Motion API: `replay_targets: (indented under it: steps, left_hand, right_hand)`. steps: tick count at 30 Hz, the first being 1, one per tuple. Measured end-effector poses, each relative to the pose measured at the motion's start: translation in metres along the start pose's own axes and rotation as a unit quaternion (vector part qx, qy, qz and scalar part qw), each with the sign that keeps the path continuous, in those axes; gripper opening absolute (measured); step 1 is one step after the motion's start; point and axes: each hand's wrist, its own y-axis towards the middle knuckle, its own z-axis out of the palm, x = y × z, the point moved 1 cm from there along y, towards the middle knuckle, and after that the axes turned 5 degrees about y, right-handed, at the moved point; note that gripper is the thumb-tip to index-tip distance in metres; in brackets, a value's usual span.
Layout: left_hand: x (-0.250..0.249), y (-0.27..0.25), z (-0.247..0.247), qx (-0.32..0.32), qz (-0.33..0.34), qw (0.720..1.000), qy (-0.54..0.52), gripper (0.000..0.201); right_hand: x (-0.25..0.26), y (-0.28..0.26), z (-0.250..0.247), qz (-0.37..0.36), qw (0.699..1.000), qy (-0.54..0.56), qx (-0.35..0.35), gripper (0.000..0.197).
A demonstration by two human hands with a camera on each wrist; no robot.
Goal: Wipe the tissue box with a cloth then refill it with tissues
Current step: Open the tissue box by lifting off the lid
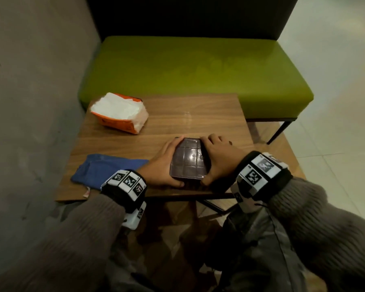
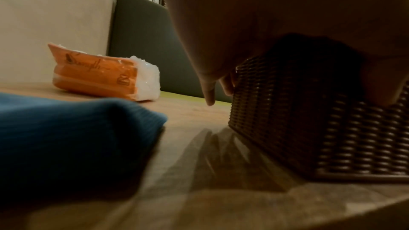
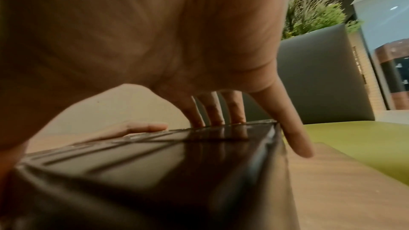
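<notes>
A dark brown tissue box [image 1: 188,159] with woven sides [image 2: 309,128] stands near the front edge of the wooden table [image 1: 198,114], its glossy flat face [image 3: 155,172] upward. My left hand [image 1: 162,163] grips its left side, thumb at the near corner. My right hand [image 1: 219,157] grips the right side, with three fingers [image 3: 212,111] on the far top edge and the little finger down the side. A folded blue cloth [image 1: 105,167] lies left of the box, by my left wrist. An opened orange pack of white tissues [image 1: 120,112] lies at the table's back left.
A green bench seat [image 1: 198,70] with a dark backrest stands right behind the table. A grey wall [image 1: 30,102] runs along the left side. Pale tiled floor lies to the right. Bare tabletop shows behind and to the right of the box.
</notes>
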Motion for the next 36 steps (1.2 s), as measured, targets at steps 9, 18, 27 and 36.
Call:
replay_targets:
  steps: [9, 18, 27, 36]
  left_hand:
    - [0.011, -0.039, -0.005, -0.028, -0.001, 0.993, -0.112, 0.146]
    - [-0.029, -0.039, -0.048, -0.246, 0.081, 0.961, 0.095, 0.03]
    - [0.017, 0.019, -0.109, -0.342, -0.166, 0.925, -0.021, 0.035]
    - [0.049, 0.067, -0.062, -0.178, -0.251, 0.944, -0.121, 0.039]
  right_hand:
    - [0.016, 0.004, -0.035, -0.037, 0.992, 0.094, 0.081, 0.084]
    - [0.002, -0.011, -0.047, -0.071, 0.968, 0.238, -0.049, 0.082]
    - [0.022, -0.045, 0.094, -0.145, 0.926, 0.172, -0.303, 0.047]
    - [-0.007, -0.036, 0.104, -0.08, 0.915, 0.21, -0.335, 0.023]
